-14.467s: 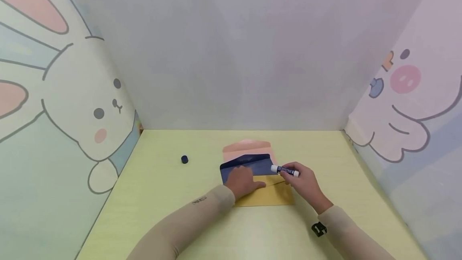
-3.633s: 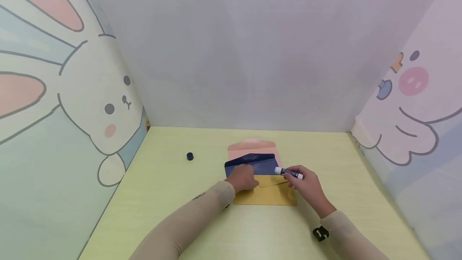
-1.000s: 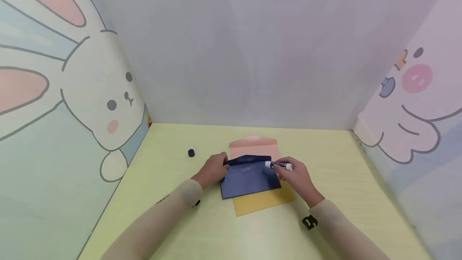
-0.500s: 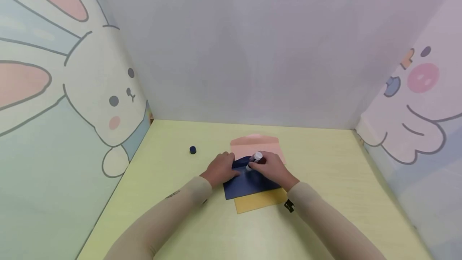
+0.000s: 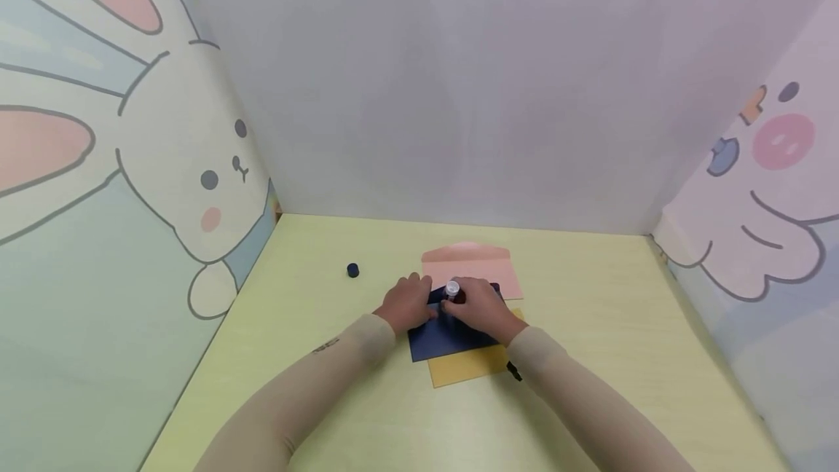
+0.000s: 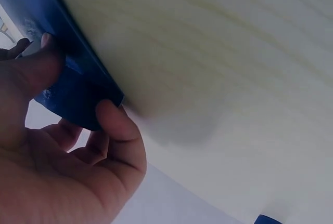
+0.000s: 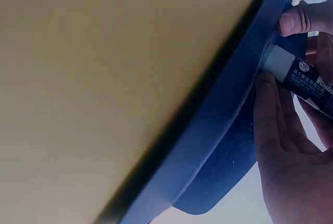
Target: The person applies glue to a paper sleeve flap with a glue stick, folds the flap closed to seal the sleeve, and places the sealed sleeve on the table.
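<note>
In the head view a dark blue envelope [image 5: 442, 341] lies with its flap toward the far side. My left hand [image 5: 405, 304] holds its left end; the left wrist view has the thumb [image 6: 44, 57] on the blue paper and the other fingers curled at the flap's corner. An uncapped glue stick [image 5: 452, 288] stands nearly upright in my right hand [image 5: 483, 304]. Up close in the right wrist view, the white end of the glue stick [image 7: 307, 78] meets the flap near its fold. My right hand covers part of the envelope's right side.
Behind the blue envelope lies a pink envelope [image 5: 468, 268], flap raised. A yellow envelope [image 5: 467, 368] shows from under its near side. The small dark cap [image 5: 352, 270] stands to the left on the pale yellow table [image 5: 367, 414]. Walls enclose the back and both sides.
The blue envelope has been slid nearer, over the yellow one. My left hand has shifted to its left end, and my right hand has carried the glue stick left and tipped it upright onto the flap.
</note>
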`<act>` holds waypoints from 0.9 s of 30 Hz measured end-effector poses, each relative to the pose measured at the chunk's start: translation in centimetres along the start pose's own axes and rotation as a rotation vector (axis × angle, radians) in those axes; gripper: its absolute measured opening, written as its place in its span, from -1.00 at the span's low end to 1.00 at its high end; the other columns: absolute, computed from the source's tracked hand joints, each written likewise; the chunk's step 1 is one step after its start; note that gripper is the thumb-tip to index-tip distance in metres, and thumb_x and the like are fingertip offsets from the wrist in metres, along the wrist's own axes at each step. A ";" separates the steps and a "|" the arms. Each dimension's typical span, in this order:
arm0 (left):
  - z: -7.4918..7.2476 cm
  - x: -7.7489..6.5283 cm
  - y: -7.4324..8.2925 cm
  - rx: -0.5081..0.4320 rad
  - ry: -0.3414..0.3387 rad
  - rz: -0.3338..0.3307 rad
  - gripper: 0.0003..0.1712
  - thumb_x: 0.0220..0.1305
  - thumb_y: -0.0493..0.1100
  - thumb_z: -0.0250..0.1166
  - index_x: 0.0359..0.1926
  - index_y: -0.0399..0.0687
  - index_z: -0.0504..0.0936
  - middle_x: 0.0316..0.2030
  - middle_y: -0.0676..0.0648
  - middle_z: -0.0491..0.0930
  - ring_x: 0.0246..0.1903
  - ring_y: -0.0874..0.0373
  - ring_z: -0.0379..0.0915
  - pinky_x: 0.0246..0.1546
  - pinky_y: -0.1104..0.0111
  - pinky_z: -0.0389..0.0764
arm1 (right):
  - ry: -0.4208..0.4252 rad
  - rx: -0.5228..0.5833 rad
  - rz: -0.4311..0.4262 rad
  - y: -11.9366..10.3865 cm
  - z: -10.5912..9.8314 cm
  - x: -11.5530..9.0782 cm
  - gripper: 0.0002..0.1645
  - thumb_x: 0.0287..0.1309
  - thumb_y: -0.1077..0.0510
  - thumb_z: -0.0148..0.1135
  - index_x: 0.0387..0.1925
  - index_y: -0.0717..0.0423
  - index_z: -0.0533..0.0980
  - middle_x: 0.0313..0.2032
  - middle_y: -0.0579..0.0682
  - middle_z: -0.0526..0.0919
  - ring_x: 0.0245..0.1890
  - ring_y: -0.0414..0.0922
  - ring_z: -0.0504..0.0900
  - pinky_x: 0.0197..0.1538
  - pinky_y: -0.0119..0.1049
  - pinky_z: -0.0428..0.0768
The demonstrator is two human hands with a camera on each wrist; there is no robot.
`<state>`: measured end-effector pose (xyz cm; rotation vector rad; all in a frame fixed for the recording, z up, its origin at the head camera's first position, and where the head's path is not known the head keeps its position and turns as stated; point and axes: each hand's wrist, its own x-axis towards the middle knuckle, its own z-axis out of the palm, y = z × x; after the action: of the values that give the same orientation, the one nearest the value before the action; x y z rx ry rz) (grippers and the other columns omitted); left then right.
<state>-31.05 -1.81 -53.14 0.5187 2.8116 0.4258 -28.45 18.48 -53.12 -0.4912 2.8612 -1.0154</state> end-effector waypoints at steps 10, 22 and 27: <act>0.1 -0.1 0.6 -0.033 -0.012 -0.048 -0.48 0.51 0.06 0.69 0.22 -0.09 0.67 -0.01 -0.15 0.62 -0.11 -0.03 0.51 -0.06 0.11 0.64 | 0.007 -0.041 0.008 -0.1 -0.3 -0.2 -0.85 0.50 0.12 0.58 -0.17 -0.01 0.69 -0.29 -0.10 0.72 -0.31 -0.22 0.60 -0.11 -0.24 0.65; -0.1 -0.3 0.7 0.017 -0.013 -0.025 -0.41 0.51 0.10 0.68 0.29 -0.10 0.65 0.02 -0.17 0.66 -0.12 -0.05 0.55 -0.05 0.07 0.72 | 0.014 -0.051 0.036 0.6 -0.8 -0.5 -0.84 0.49 0.12 0.59 -0.14 0.03 0.70 -0.26 -0.07 0.74 -0.28 -0.18 0.62 -0.08 -0.18 0.68; -0.1 -0.3 0.7 0.036 -0.013 -0.025 -0.40 0.51 0.11 0.68 0.30 -0.09 0.65 0.06 -0.18 0.68 -0.10 -0.05 0.56 -0.03 0.06 0.73 | 0.028 -0.062 0.044 0.9 -1.0 -0.5 -0.84 0.47 0.12 0.59 -0.15 0.04 0.71 -0.27 -0.06 0.76 -0.28 -0.16 0.62 -0.07 -0.16 0.69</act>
<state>-30.61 -1.30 -52.81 0.4908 2.8145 0.3658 -28.38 19.91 -52.91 -0.4195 2.9213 -0.9371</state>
